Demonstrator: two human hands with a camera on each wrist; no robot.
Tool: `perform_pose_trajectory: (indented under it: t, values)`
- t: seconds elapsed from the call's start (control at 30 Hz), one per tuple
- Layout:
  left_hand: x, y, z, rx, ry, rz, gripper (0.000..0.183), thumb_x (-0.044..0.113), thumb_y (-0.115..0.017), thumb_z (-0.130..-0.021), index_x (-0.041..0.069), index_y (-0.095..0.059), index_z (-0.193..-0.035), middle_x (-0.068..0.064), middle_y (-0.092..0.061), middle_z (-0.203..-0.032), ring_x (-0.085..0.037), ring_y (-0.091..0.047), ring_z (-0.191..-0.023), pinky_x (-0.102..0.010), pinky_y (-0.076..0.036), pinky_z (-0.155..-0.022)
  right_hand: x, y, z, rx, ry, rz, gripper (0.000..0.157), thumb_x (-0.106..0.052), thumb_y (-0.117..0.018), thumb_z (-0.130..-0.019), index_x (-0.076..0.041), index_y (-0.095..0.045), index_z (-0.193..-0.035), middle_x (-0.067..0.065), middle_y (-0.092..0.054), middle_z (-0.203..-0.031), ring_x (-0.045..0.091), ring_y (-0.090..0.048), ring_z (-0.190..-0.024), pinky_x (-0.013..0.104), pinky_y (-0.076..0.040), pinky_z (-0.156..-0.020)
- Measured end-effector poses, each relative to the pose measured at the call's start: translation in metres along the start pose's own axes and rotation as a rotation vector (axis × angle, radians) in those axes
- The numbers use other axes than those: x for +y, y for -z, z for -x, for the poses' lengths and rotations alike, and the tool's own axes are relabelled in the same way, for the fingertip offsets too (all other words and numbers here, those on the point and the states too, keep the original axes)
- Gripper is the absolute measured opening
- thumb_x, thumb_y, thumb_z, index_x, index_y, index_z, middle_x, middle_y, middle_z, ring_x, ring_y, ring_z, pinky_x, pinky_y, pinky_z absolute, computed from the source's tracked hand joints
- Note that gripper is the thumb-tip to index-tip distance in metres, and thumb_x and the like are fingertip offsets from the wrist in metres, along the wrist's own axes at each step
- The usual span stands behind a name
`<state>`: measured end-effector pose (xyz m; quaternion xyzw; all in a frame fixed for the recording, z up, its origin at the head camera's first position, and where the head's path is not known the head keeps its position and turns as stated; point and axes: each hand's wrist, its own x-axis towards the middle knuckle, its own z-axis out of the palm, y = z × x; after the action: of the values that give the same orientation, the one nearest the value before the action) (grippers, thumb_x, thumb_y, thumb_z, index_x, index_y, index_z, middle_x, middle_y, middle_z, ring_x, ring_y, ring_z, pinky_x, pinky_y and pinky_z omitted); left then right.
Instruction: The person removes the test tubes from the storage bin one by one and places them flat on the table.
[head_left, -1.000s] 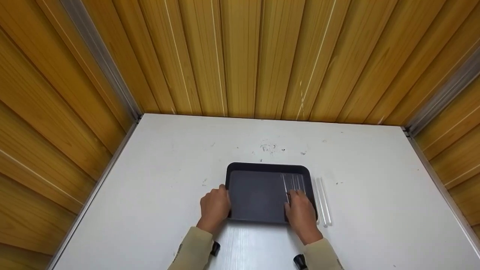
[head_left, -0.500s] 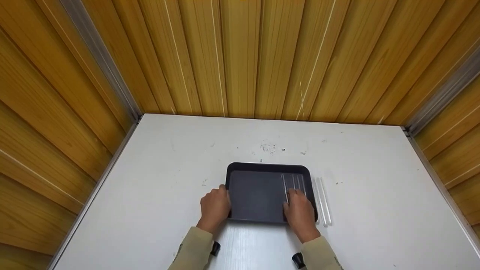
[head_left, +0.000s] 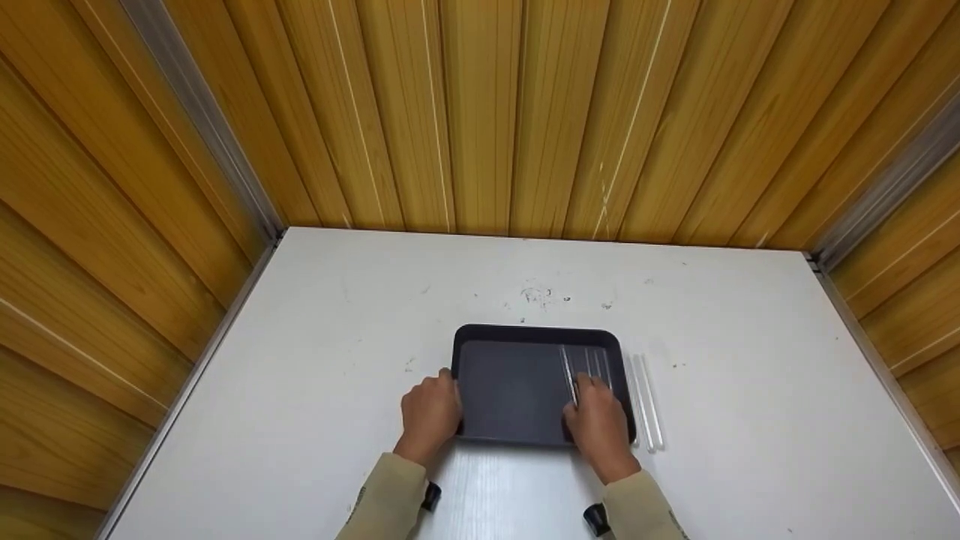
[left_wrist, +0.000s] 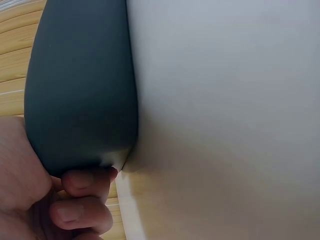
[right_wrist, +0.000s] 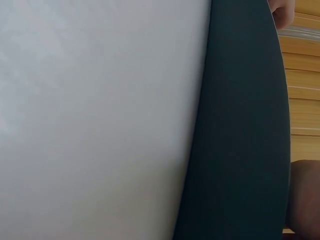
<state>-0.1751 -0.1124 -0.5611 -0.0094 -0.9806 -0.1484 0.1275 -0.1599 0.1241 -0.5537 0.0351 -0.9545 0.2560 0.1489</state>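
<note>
A dark grey rectangular tray (head_left: 514, 390) lies flat on the white table. My left hand (head_left: 430, 412) grips its left side; in the left wrist view the curled fingers (left_wrist: 82, 212) are at the outer corner of the tray wall (left_wrist: 80, 100). My right hand (head_left: 600, 424) reaches over the near right rim and pinches a thin clear rod (head_left: 566, 361) between thumb and fingers. Several more clear rods (head_left: 596, 360) lie side by side along the tray's right wall, their near ends hidden under that hand. In the right wrist view the tray wall (right_wrist: 240, 120) covers most of the right hand.
Just right of the tray, a few more clear rods (head_left: 649, 405) lie on the white table (head_left: 750, 375). Wood-patterned panels (head_left: 480, 112) enclose the table at the back and both sides, with metal corner posts (head_left: 202, 112).
My right hand has shifted slightly left inside the tray, and the rod it pinches has tilted a little. The left hand and the tray have stayed put.
</note>
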Motion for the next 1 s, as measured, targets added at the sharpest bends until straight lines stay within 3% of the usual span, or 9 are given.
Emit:
perform_pose_trajectory:
  t: [0.53, 1.0]
  values:
    - [0.0, 0.001, -0.003, -0.067, 0.055, 0.011, 0.021, 0.021, -0.058, -0.095, 0.002, -0.068, -0.091, -0.014, -0.069, -0.071, -0.028, -0.065, -0.057, -0.04, -0.046, -0.048, 0.001, 0.005, 0.0, 0.01, -0.014, -0.034, 0.039, 0.004, -0.071, -0.076, 0.006, -0.063, -0.114, 0.025, -0.066, -0.105, 0.039, -0.067, -0.09, 0.047, -0.054, -0.072]
    - [-0.001, -0.001, -0.001, -0.017, 0.018, 0.005, 0.019, 0.02, -0.061, -0.093, 0.003, -0.066, -0.088, -0.014, -0.067, -0.069, -0.03, -0.064, -0.057, -0.041, -0.046, -0.048, 0.004, 0.011, 0.0, 0.012, -0.058, -0.078, 0.039, 0.004, -0.072, -0.076, 0.005, -0.063, -0.114, 0.02, -0.066, -0.1, 0.034, -0.067, -0.09, 0.045, -0.052, -0.075]
